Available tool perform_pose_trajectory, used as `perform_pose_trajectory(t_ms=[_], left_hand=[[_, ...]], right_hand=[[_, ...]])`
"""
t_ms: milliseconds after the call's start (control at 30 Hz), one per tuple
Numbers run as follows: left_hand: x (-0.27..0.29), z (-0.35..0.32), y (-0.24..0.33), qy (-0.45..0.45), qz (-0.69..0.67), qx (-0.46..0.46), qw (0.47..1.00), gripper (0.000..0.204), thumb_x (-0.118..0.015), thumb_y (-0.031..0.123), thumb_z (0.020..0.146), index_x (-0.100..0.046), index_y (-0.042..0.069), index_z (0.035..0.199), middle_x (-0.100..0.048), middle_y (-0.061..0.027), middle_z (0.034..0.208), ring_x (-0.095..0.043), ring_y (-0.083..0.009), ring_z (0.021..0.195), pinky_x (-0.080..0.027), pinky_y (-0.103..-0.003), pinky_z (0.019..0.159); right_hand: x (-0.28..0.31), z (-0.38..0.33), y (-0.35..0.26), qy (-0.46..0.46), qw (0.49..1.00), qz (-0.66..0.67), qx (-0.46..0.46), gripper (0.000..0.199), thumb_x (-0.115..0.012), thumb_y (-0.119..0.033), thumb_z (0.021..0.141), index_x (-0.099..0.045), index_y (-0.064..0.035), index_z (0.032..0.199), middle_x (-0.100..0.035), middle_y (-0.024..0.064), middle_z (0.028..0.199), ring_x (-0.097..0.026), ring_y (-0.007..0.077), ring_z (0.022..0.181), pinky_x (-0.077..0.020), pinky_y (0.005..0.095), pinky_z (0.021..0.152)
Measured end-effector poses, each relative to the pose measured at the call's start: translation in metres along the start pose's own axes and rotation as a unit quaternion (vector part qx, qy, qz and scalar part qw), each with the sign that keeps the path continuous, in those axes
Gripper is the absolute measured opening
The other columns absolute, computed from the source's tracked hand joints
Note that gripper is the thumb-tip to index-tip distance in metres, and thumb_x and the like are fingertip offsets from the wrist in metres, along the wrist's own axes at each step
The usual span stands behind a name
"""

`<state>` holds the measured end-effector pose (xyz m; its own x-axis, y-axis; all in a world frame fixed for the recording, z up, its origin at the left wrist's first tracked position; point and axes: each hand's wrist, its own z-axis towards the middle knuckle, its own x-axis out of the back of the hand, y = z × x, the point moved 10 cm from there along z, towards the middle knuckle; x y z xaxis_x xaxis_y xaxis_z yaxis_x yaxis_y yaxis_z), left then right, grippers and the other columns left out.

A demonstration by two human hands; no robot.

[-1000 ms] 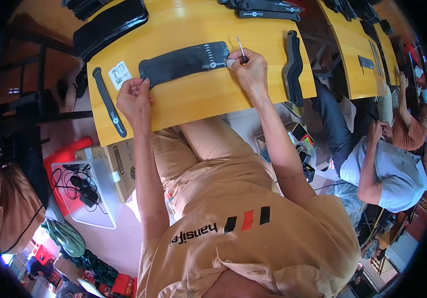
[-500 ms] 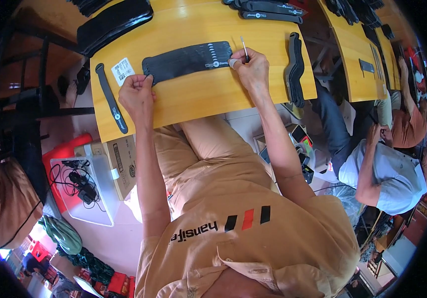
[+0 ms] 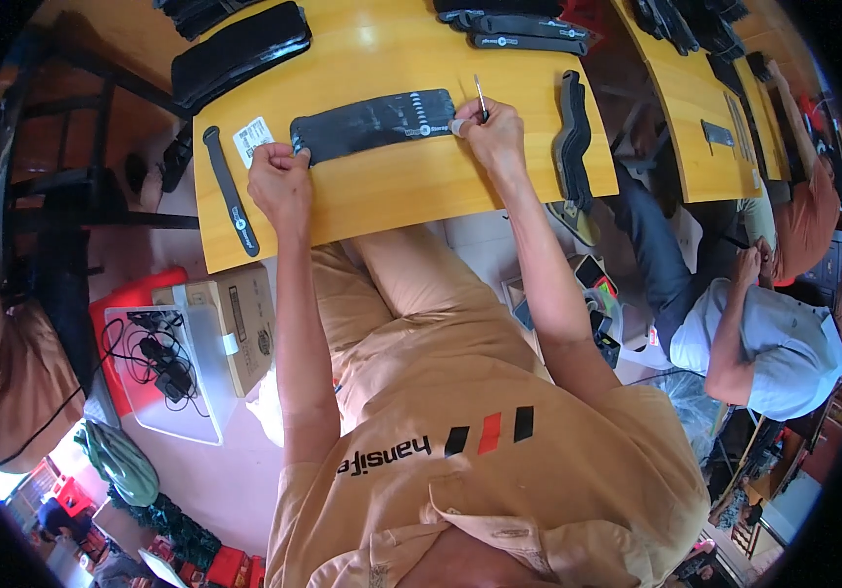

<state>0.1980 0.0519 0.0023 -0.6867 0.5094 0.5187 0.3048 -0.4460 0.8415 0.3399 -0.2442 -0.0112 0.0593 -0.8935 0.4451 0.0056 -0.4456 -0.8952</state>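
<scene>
A wide black packet (image 3: 372,125), glossy like plastic film and printed in white along its right end, lies across the yellow table before me. My left hand (image 3: 281,186) is closed at its left end, thumb and fingers pinching the near corner. At the opposite end is my right hand (image 3: 495,135), fingers curled round a thin tool (image 3: 481,93) with a dark handle and a slim metal shaft pointing up; its exact kind cannot be made out. The right thumb, wearing a pale cover (image 3: 457,127), touches the packet's edge. A white printed label (image 3: 251,137) lies beyond my left hand.
A single black strap (image 3: 230,191) lies at the left on the table (image 3: 362,211). Black strap bundles (image 3: 575,137) rest at the right edge, with more black stacks (image 3: 240,57) along the far side. A clear bin (image 3: 181,377) of cables stands below left. People sit at the right.
The whole view has shifted a little, so the table and packet appear slightly further right at the left side. Both hands stay at the packet's ends.
</scene>
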Motion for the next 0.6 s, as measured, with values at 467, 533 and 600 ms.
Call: perform_pose_trajectory(t_ms=[467, 533, 600], left_hand=[[-0.047, -0.051, 0.104, -0.124, 0.273, -0.344, 0.890, 0.088, -0.063, 0.048, 0.069, -0.027, -0.003, 0.132, -0.028, -0.0186, 0.137, -0.024, -0.0289, 0.129, -0.013, -0.054, 0.102], [-0.067, -0.055, 0.106, -0.163, 0.279, -0.358, 0.876, 0.097, -0.061, 0.056, 0.065, -0.024, -0.004, 0.133, -0.024, -0.0179, 0.140, -0.019, -0.0283, 0.131, -0.010, -0.053, 0.103], [-0.087, -0.059, 0.107, -0.205, 0.288, -0.385, 0.853, 0.110, -0.059, 0.068, 0.058, -0.024, -0.004, 0.133, -0.022, -0.0182, 0.141, -0.016, -0.0275, 0.132, -0.008, -0.053, 0.104]], right_hand=[[-0.008, 0.005, -0.094, 0.108, 0.945, -0.248, 0.183, 0.011, -0.054, -0.013, 0.077, -0.057, -0.0046, 0.082, -0.060, 0.0147, 0.077, -0.060, 0.0318, 0.072, -0.0474, 0.0410, 0.062], [-0.035, 0.011, -0.101, 0.104, 0.927, -0.283, 0.225, 0.010, -0.053, -0.012, 0.077, -0.056, -0.0043, 0.083, -0.058, 0.0152, 0.080, -0.058, 0.0321, 0.074, -0.0476, 0.0417, 0.061], [-0.058, 0.011, -0.104, 0.102, 0.889, -0.341, 0.290, 0.010, -0.052, -0.010, 0.075, -0.054, -0.0043, 0.083, -0.052, 0.0150, 0.084, -0.054, 0.0318, 0.079, -0.0484, 0.0417, 0.059]])
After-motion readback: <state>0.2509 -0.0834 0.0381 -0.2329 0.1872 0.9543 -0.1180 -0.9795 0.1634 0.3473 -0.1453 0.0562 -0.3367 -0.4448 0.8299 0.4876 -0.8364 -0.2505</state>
